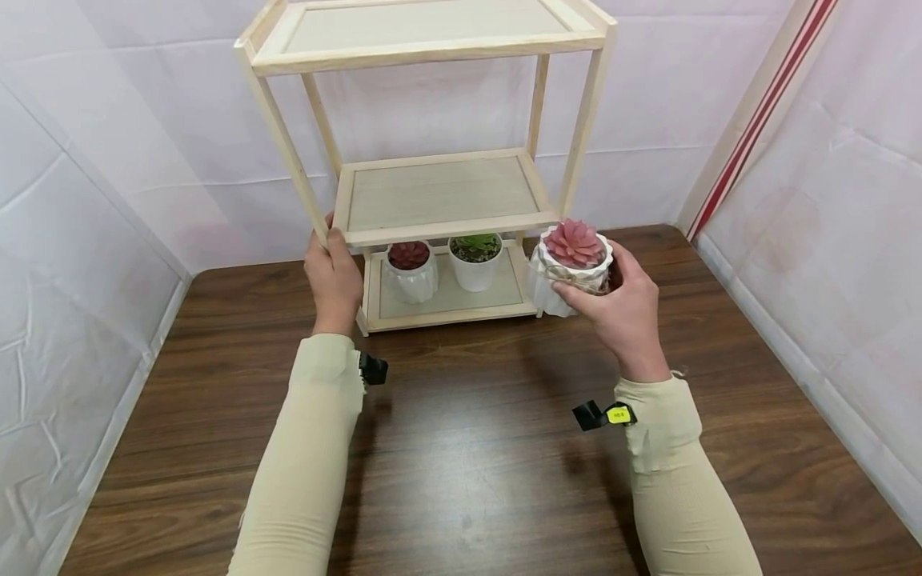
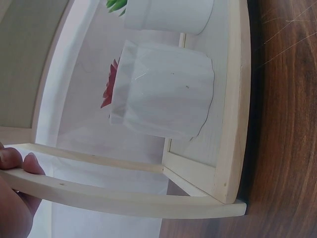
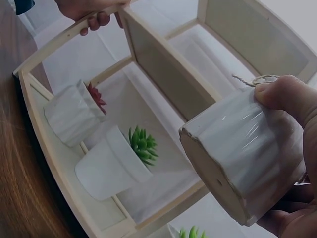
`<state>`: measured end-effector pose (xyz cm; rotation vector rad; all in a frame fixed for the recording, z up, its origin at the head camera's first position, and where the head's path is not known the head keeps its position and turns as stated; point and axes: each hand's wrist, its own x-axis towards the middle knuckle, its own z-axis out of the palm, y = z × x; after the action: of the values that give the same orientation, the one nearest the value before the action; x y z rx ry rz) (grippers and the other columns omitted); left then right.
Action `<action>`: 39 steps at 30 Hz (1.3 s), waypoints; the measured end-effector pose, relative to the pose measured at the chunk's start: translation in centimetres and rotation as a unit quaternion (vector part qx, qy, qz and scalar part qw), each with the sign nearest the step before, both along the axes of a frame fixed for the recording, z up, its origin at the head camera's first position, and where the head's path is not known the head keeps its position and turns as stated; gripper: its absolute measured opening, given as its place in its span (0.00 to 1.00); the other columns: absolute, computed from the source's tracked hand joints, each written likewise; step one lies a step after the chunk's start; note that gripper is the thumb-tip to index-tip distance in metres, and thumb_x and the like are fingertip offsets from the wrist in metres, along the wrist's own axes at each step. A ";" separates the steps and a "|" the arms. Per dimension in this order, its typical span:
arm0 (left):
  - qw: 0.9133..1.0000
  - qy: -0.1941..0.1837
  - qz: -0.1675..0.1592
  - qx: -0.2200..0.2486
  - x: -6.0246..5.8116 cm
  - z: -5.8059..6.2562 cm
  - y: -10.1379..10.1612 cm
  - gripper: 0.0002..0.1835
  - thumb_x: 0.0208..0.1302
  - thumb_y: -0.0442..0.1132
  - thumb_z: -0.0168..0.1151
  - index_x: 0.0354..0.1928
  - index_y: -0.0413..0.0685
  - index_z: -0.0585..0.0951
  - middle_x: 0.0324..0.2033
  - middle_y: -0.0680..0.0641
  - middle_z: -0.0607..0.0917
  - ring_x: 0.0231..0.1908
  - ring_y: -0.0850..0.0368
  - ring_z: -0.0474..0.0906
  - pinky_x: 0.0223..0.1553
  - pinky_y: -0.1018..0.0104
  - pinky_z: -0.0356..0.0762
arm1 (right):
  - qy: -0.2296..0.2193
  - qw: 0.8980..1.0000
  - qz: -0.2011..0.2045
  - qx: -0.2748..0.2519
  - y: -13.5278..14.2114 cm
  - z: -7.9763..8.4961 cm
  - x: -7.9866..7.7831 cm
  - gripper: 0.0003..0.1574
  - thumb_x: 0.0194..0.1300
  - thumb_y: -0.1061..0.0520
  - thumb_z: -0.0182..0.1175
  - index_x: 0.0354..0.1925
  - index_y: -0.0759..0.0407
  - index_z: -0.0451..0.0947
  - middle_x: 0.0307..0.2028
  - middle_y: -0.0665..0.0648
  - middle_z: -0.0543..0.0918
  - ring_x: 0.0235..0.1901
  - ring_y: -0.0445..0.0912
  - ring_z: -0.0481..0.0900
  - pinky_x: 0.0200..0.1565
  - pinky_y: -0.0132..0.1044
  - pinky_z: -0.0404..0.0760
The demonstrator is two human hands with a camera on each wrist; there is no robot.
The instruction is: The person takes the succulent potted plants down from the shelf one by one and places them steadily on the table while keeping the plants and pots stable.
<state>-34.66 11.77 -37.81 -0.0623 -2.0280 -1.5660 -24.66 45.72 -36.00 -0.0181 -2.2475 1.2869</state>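
My right hand (image 1: 627,312) holds a ridged white pot with a pink artificial-looking succulent (image 1: 575,243) beside the right end of a wooden shelf rack. Twine is tied below the pot's rim, and its flat base (image 3: 218,181) shows in the right wrist view. With my left hand (image 1: 335,280) I grip the rack's left front post (image 2: 124,201) near the middle shelf (image 1: 439,196). On the bottom shelf (image 1: 454,318) stand a white pot with a dark red succulent (image 1: 412,280), at left, and a smooth white pot with a green succulent (image 1: 475,268).
The rack's top shelf (image 1: 432,24) is above the pots. It stands on a dark wooden table (image 1: 461,448) in front of a pale hanging cloth (image 1: 648,104). Tips of another green succulent (image 3: 192,232) show at the lower edge of the right wrist view.
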 end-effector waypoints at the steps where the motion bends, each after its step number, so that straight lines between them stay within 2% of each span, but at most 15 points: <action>1: 1.000 0.000 0.000 0.000 0.0 0.0 0.0 0.25 0.68 0.54 0.32 0.61 0.58 0.69 0.55 0.46 0.76 0.57 0.56 0.70 0.58 0.60 0.66 | -0.002 1.000 -0.002 0.000 0.1 -0.1 0.0 0.50 0.34 0.49 0.77 0.58 0.48 0.70 0.53 0.51 0.77 0.50 0.38 0.74 0.49 0.30 0.73; 8: 1.000 0.001 0.001 -0.001 0.0 0.0 0.0 0.25 0.68 0.53 0.32 0.61 0.57 0.69 0.55 0.46 0.76 0.56 0.56 0.70 0.58 0.60 0.67 | -0.007 1.000 -0.007 -0.003 0.4 -0.6 -0.1 0.50 0.34 0.47 0.77 0.59 0.47 0.69 0.53 0.50 0.77 0.51 0.38 0.73 0.51 0.35 0.73; 17: 1.000 -0.004 0.002 -0.002 0.0 0.0 0.1 0.25 0.68 0.54 0.33 0.62 0.58 0.69 0.56 0.46 0.75 0.58 0.57 0.69 0.59 0.61 0.66 | -0.005 1.000 -0.015 -0.010 0.9 -1.2 -0.2 0.49 0.34 0.47 0.77 0.57 0.44 0.70 0.52 0.50 0.78 0.49 0.37 0.74 0.49 0.28 0.72; 23: 1.000 -0.004 0.008 -0.007 0.0 0.0 0.0 0.26 0.68 0.54 0.33 0.61 0.57 0.69 0.56 0.46 0.75 0.58 0.56 0.69 0.59 0.60 0.65 | -0.010 1.000 -0.018 -0.013 1.3 -1.2 -0.1 0.49 0.34 0.47 0.77 0.58 0.46 0.70 0.53 0.51 0.77 0.50 0.38 0.73 0.50 0.31 0.73; 29: 1.000 -0.003 0.005 -0.003 0.0 0.0 0.1 0.25 0.68 0.54 0.33 0.61 0.57 0.69 0.55 0.46 0.76 0.57 0.57 0.70 0.59 0.61 0.66 | -0.011 0.999 -0.028 -0.019 1.6 -1.3 -0.2 0.49 0.34 0.48 0.77 0.58 0.47 0.70 0.53 0.51 0.77 0.50 0.37 0.73 0.51 0.29 0.72; 39: 1.000 0.000 0.004 -0.002 0.0 0.1 0.0 0.24 0.68 0.53 0.33 0.61 0.57 0.69 0.55 0.46 0.76 0.56 0.57 0.70 0.59 0.62 0.66 | -0.016 0.999 -0.051 0.002 2.3 -1.9 -0.5 0.48 0.35 0.45 0.76 0.57 0.49 0.71 0.52 0.52 0.78 0.49 0.38 0.74 0.49 0.29 0.72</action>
<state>-34.70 11.79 -37.73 -0.0561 -2.0290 -1.5578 -25.11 47.98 -37.92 -0.1507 -2.2450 1.2366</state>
